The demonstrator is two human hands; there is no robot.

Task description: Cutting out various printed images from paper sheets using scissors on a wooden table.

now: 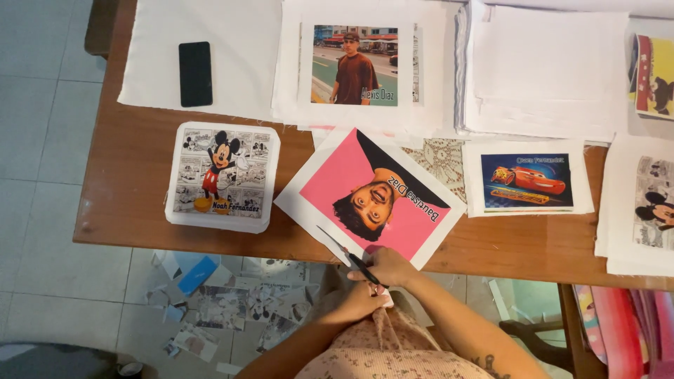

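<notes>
Scissors [345, 253] gripped in right hand [388, 267] fingers, long axis diagonal, blades pointed up-left along pink printed sheet [368, 193] edge; left hand [361, 302] fingers closed on sheet corner below worktop [133, 196].

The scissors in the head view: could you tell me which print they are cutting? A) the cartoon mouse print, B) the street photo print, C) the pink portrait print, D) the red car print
C: the scissors, held in the right hand, have their blades at the white border of the pink portrait print overhanging the table edge.
</notes>
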